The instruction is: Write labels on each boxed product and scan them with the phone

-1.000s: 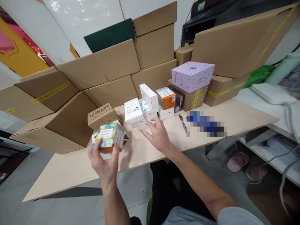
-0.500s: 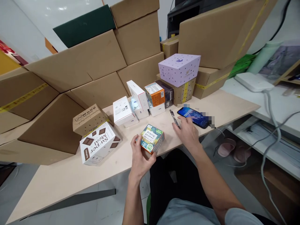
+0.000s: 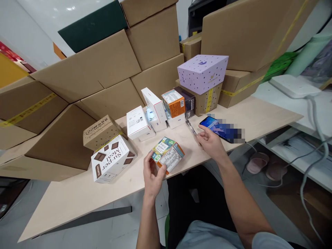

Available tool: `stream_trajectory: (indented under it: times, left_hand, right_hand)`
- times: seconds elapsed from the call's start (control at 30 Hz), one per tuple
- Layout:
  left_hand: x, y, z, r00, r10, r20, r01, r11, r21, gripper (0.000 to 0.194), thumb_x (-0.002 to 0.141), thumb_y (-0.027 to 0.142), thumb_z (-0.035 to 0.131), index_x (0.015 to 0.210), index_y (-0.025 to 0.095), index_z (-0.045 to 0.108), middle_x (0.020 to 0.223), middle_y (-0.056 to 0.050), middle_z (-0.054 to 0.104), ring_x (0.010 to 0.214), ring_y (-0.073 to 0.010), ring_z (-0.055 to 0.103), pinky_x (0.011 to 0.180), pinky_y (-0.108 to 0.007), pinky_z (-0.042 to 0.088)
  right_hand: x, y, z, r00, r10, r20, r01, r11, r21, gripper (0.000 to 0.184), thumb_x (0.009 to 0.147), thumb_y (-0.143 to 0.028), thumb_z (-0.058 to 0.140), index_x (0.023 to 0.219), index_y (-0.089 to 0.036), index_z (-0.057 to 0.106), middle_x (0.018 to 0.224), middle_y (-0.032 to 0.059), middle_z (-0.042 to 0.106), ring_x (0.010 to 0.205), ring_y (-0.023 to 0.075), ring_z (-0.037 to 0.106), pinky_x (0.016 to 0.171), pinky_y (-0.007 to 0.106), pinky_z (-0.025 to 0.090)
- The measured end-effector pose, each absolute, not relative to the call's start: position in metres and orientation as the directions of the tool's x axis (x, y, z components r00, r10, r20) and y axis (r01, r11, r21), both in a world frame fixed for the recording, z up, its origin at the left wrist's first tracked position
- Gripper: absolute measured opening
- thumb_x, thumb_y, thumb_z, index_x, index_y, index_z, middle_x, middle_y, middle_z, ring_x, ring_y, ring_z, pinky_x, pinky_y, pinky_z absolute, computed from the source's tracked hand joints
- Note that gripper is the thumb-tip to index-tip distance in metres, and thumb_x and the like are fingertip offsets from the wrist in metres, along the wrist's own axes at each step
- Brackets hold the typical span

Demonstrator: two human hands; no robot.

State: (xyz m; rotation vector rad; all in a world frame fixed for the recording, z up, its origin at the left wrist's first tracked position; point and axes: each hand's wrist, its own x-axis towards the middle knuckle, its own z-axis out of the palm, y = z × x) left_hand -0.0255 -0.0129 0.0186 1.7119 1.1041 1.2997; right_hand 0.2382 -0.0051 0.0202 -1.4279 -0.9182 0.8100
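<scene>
Near the front edge of a pale tabletop (image 3: 85, 197), a small green, white and orange carton (image 3: 169, 155), tilted, in the grasp of the left hand (image 3: 153, 180). Beyond the carton and to its right, a slim patterned pen (image 3: 191, 127), long axis slanting from far left to near right, near end at the fingertips of the right hand (image 3: 211, 141), much the nearer hand. Impossible to tell whether pinched or merely touched. Just right of the pen, a lit phone (image 3: 211, 123).
</scene>
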Motion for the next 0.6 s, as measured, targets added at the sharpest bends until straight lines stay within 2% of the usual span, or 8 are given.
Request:
stream_trajectory:
  times: [0.03, 0.1, 0.2, 0.3, 0.47, 0.53, 0.6]
  left_hand:
    - [-0.025, -0.012, 0.022, 0.1, 0.939, 0.328, 0.175, -0.341, 0.924, 0.056, 0.084, 0.04, 0.069, 0.134, 0.026, 0.048, 0.132, -0.01, 0.056, 0.122, -0.0252, 0.057, 0.104, -0.041, 0.046]
    - [-0.023, -0.01, 0.028, 0.052, 0.965, 0.256, 0.141, -0.26, 0.955, 0.054, 0.085, 0.046, 0.067, 0.132, 0.025, 0.051, 0.128, -0.009, 0.06, 0.117, -0.0242, 0.06, 0.1, -0.039, 0.048]
    - [-0.019, -0.007, 0.034, 0.003, 0.98, 0.201, 0.164, -0.199, 0.966, 0.054, 0.086, 0.051, 0.064, 0.131, 0.023, 0.052, 0.123, -0.009, 0.063, 0.112, -0.0226, 0.061, 0.097, -0.036, 0.049]
    - [-0.017, -0.003, 0.035, -0.048, 0.974, 0.22, 0.227, -0.204, 0.952, 0.051, 0.087, 0.055, 0.061, 0.124, 0.021, 0.054, 0.12, -0.01, 0.062, 0.106, -0.0216, 0.062, 0.094, -0.036, 0.05]
    - [-0.02, 0.004, 0.036, -0.134, 0.938, 0.319, 0.351, -0.256, 0.901, 0.04, 0.089, 0.057, 0.057, 0.103, 0.019, 0.056, 0.106, -0.008, 0.063, 0.099, -0.0203, 0.062, 0.087, -0.034, 0.05]
    - [-0.022, 0.005, 0.034, -0.14, 0.933, 0.332, 0.377, -0.259, 0.889, 0.04, 0.09, 0.057, 0.055, 0.104, 0.019, 0.054, 0.102, -0.007, 0.063, 0.095, -0.02, 0.062, 0.084, -0.033, 0.05]
    - [-0.024, 0.005, 0.032, -0.127, 0.938, 0.322, 0.396, -0.25, 0.884, 0.046, 0.091, 0.057, 0.053, 0.117, 0.019, 0.05, 0.102, -0.007, 0.062, 0.093, -0.02, 0.063, 0.082, -0.033, 0.05]
  right_hand:
    - [0.237, -0.007, 0.02, 0.429, 0.903, -0.011, -0.118, 0.043, -0.992, 0.059, 0.082, -0.035, 0.066, 0.136, -0.019, 0.05, 0.083, 0.0, 0.06, 0.062, 0.0138, 0.059, 0.058, 0.029, 0.05]
    - [0.232, -0.009, 0.021, 0.35, 0.933, -0.081, -0.417, 0.077, -0.906, 0.059, 0.074, -0.037, 0.075, 0.128, -0.022, 0.056, 0.082, -0.0022, 0.061, 0.065, 0.0127, 0.063, 0.059, 0.026, 0.052]
    - [0.222, -0.011, 0.026, 0.215, 0.97, -0.112, -0.653, 0.057, -0.756, 0.047, 0.068, -0.034, 0.081, 0.111, -0.023, 0.065, 0.083, -0.0017, 0.064, 0.077, 0.0131, 0.068, 0.071, 0.025, 0.056]
    - [0.213, -0.011, 0.029, 0.119, 0.989, -0.092, -0.73, 0.024, -0.683, 0.033, 0.07, -0.034, 0.08, 0.099, -0.022, 0.069, 0.084, -0.0005, 0.065, 0.082, 0.0126, 0.066, 0.074, 0.024, 0.055]
    - [0.206, -0.009, 0.027, 0.021, 0.997, -0.07, -0.745, -0.031, -0.666, 0.023, 0.07, -0.03, 0.079, 0.088, -0.019, 0.067, 0.078, -0.0006, 0.065, 0.067, 0.0088, 0.057, 0.055, 0.019, 0.046]
    - [0.205, -0.008, 0.026, 0.033, 0.995, -0.093, -0.751, -0.036, -0.659, 0.023, 0.068, -0.028, 0.079, 0.085, -0.019, 0.065, 0.079, -0.0007, 0.067, 0.057, 0.0064, 0.051, 0.048, 0.019, 0.041]
    - [0.205, -0.007, 0.026, 0.049, 0.993, -0.108, -0.766, -0.032, -0.642, 0.025, 0.065, -0.026, 0.079, 0.082, -0.019, 0.062, 0.079, -0.0005, 0.069, 0.051, 0.0047, 0.046, 0.044, 0.018, 0.036]
